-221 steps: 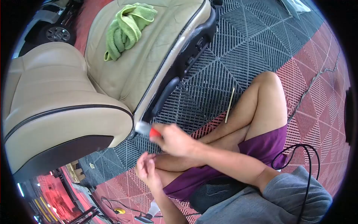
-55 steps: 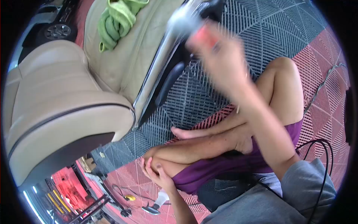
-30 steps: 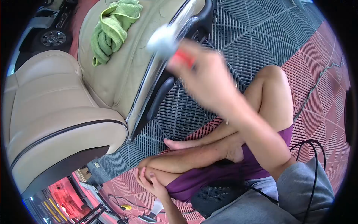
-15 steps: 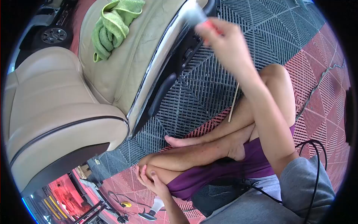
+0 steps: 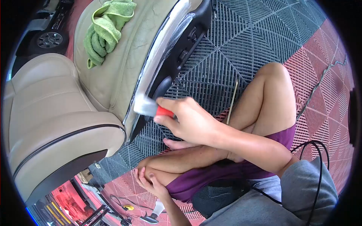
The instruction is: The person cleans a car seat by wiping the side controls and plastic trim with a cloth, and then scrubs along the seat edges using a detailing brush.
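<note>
There is one brush (image 5: 146,106), one towel (image 5: 104,33), one seat (image 5: 47,92).

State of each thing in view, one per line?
Right hand: closed on the brush
Brush: bristles at the seat's side edge, blurred
Left hand: resting on the knee, unblurred
Green towel: crumpled on the seat
Seat: leather creased, side edge streaked white
Thin stick: lying beside the leg

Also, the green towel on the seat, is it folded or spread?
Neither: the green towel lies bunched, with twisted, overlapping layers.
</note>
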Tool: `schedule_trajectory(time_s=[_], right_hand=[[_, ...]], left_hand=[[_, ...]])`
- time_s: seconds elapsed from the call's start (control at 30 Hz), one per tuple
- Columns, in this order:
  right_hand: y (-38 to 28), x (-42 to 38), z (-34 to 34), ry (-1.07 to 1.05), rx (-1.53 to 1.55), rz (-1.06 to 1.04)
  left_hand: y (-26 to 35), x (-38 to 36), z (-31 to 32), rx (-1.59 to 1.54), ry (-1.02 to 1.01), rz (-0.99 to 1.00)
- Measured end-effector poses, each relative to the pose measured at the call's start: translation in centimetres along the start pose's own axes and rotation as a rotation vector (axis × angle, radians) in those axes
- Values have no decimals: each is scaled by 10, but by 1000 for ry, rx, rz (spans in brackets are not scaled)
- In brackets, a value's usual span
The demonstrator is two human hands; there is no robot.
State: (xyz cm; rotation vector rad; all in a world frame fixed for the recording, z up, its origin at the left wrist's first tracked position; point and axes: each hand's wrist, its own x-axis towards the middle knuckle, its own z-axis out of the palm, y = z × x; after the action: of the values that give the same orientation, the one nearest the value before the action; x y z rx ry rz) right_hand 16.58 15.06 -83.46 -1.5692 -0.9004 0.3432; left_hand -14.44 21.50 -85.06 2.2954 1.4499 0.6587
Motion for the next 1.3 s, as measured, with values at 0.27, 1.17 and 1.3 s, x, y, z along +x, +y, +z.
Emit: schedule_trajectory(time_s=[0.27,1.17,1.3], right_hand=[[2,15,0,274,122,214],[-18,-24,92,-117,4,95],[0,19,14,174,-26,79]], left_hand=[[5,-4,0,42,12,-29],[-5,-3,-1,-44,25,-43],[-12,-5,-1,-23,3,13]])
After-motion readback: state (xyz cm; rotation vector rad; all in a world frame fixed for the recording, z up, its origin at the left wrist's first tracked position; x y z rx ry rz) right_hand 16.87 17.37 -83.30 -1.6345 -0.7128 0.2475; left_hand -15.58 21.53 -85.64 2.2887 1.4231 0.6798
